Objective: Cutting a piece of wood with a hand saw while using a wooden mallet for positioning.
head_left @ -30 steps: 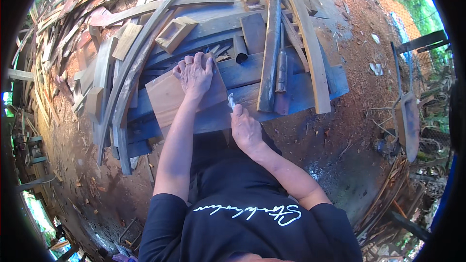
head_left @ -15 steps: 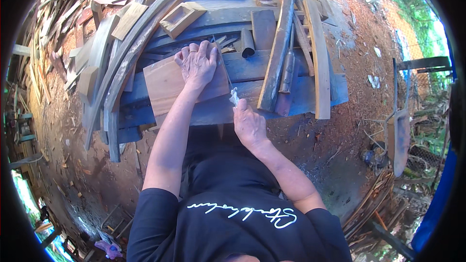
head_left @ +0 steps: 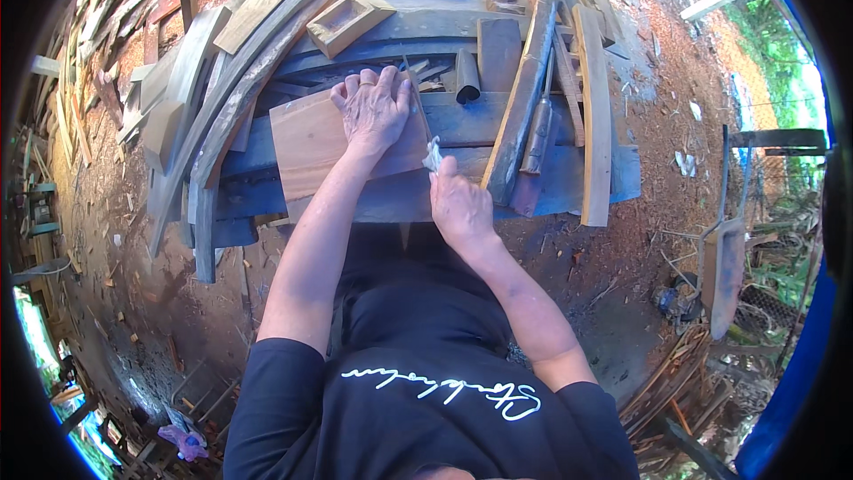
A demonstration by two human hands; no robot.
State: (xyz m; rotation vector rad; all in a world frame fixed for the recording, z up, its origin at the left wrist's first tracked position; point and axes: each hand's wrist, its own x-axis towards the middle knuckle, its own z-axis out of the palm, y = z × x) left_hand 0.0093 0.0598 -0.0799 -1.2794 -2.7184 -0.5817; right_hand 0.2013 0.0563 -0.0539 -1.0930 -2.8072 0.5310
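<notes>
My left hand [head_left: 373, 111], fingers bent over its upper edge, grips and presses a reddish-brown flat board [head_left: 311, 160] lying at an angle on dark bench planks [head_left: 613, 169]. My right hand [head_left: 462, 204] is closed on the pale, wrapped handle [head_left: 434, 156] of a thin tool beside the board's right edge; its narrow blade is hard to make out and seems to run up along that edge.
Loose timber strips [head_left: 253, 53], a hollowed wooden block [head_left: 351, 20], a short dark tube [head_left: 466, 76] and long planks [head_left: 591, 116] lie around my hands. Scrap wood [head_left: 98, 27] is piled left on dirt ground. A wheelbarrow-like object [head_left: 721, 276] stands at right.
The view has shifted and turned slightly. My right hand and the wrapped handle have moved a little forward along the board's edge; my left hand stays on the board.
</notes>
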